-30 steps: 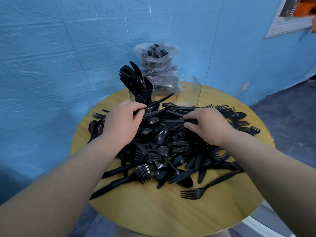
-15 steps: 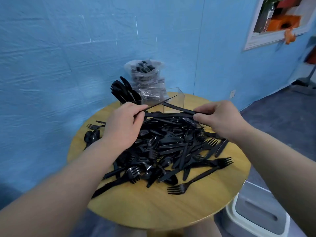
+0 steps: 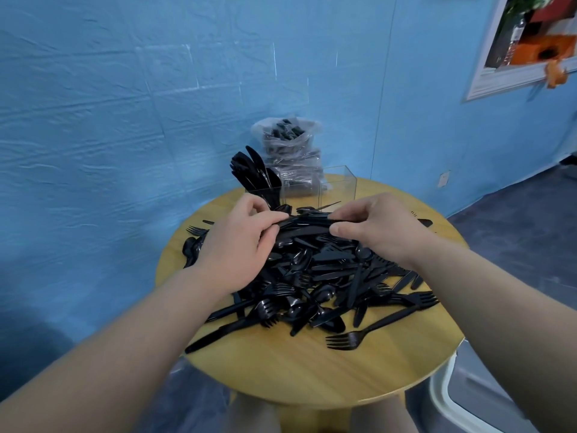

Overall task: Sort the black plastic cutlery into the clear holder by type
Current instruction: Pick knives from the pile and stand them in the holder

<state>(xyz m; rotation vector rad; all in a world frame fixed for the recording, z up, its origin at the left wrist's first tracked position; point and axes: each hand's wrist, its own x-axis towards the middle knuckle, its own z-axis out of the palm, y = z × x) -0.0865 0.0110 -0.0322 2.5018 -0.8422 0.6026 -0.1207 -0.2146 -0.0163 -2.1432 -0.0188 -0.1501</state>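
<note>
Black plastic cutlery pile (image 3: 321, 273): forks, spoons and knives mixed, lying heaped across the centre of the round wooden surface (image 3: 312, 376).

Left hand (image 3: 240, 245): hovering over the pile at 10 o'clock, thumb and fingers pinching one end of a small bundle of black knives (image 3: 304, 225); grip clenched on that bundle.

Right hand (image 3: 381, 232): sitting at 2 o'clock of the pile, fingers and thumb curling round the other end of the same bundle; grip grasping it. The bundle is lying level between the two hands, just above the heap.

Clear holder (image 3: 312, 190): standing at 12 o'clock on the surface, just beyond the hands. Its left compartment is holding upright black knives (image 3: 253, 170); what the other compartments contain cannot be told through the clear walls.

Clear plastic bag (image 3: 288, 145): standing behind the holder at 12 o'clock against the blue wall (image 3: 125, 120), holding more black cutlery.

Single black fork (image 3: 368, 334): lying apart from the heap at 5 o'clock, tines pointing toward 8 o'clock.

Framed picture (image 3: 527, 45): hanging on the wall at 2 o'clock.
</note>
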